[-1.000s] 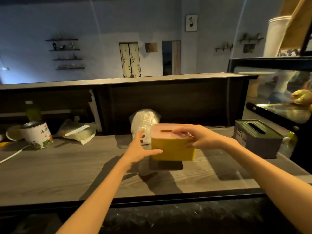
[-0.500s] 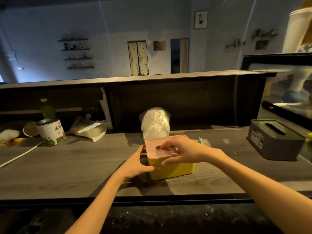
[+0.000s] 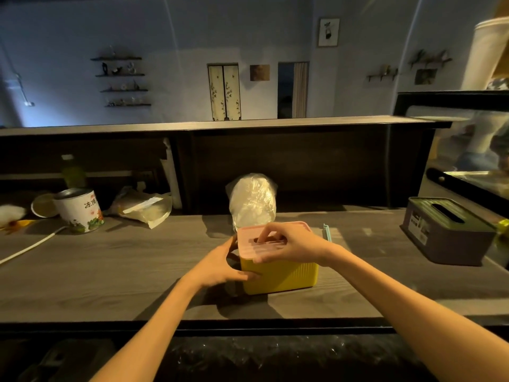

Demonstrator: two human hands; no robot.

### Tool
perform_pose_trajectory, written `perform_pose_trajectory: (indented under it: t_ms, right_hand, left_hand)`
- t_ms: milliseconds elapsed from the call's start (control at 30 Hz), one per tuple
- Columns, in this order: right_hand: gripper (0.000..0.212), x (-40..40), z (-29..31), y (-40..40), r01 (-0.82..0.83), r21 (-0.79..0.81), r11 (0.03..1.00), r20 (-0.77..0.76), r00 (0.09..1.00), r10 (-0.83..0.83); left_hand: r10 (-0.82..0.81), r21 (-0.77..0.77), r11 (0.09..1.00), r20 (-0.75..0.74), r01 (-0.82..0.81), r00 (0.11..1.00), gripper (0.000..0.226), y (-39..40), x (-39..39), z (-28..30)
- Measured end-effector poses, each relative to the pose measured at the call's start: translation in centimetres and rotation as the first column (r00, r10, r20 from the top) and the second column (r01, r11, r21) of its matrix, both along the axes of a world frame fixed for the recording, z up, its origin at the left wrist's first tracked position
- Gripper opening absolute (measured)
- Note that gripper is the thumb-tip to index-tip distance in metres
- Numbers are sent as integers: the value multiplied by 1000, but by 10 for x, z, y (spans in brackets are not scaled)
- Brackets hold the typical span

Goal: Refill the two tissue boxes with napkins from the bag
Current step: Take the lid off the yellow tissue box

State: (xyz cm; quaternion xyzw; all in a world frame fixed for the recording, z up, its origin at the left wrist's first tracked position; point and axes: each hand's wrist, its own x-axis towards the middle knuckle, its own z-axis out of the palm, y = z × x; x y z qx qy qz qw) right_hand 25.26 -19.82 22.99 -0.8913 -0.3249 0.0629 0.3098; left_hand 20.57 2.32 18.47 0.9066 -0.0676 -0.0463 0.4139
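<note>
A yellow tissue box (image 3: 283, 277) with a pink lid (image 3: 249, 241) stands on the wooden counter (image 3: 124, 271) in front of me. My left hand (image 3: 220, 264) grips the box's left side, thumb on its front. My right hand (image 3: 289, 244) lies over the lid, fingers curled into its slot and thumb at the lid's front edge. Behind the box stands a clear plastic bag of white napkins (image 3: 253, 202). A second tissue box (image 3: 449, 234), grey with a dark green slotted lid, sits at the counter's right end.
At the left are a printed tin can (image 3: 80, 210), a crumpled plastic bag (image 3: 143, 208) and a white cable (image 3: 30, 248). A light blue clip (image 3: 327, 231) lies just right of the yellow box. A glass display case (image 3: 473, 166) rises at the right.
The yellow box came down from the air onto the counter, nearer to me. My right fingers have hooked into the lid's slot and my left hand has closed on the box's side.
</note>
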Motion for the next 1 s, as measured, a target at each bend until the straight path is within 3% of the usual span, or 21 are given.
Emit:
perform_pose_trajectory:
  t_ms: [167, 333, 467, 533, 633, 733, 867, 1000]
  right_hand:
    - [61, -3, -3, 8, 39, -39, 999, 194, 980, -30]
    - [54, -9, -6, 13, 50, -7, 999, 152, 987, -48]
    - [20, -14, 51, 5, 65, 331, 941, 123, 986, -111]
    - [28, -12, 80, -4, 122, 231, 965, 126, 980, -154]
    - [34, 3, 72, -14, 199, 91, 976, 60, 977, -205]
    - [25, 19, 46, -29, 291, 170, 941, 76, 949, -307]
    - [15, 37, 27, -56, 398, 150, 905, 196, 885, -422]
    - [22, 41, 6, -64, 474, 87, 876, -13, 880, -475]
  left_hand:
    - [8, -7, 1000, 5, -7, 1000, 114, 2, -2, -1]
    - [32, 33, 999, -20, -31, 999, 111, 4, -3, 0]
    - [105, 33, 994, -121, -102, 987, 114, 3, 0, 4]
    - [111, 39, 994, -144, -106, 983, 118, 2, -1, 6]
    - [63, 24, 998, -125, -60, 990, 124, 5, -6, 8]
    - [32, 46, 999, -102, -28, 994, 140, 17, -14, 8]
    - [18, 66, 998, -106, -11, 994, 134, 40, -20, 13]
    - [-17, 73, 997, -105, 24, 994, 125, 50, -24, 18]
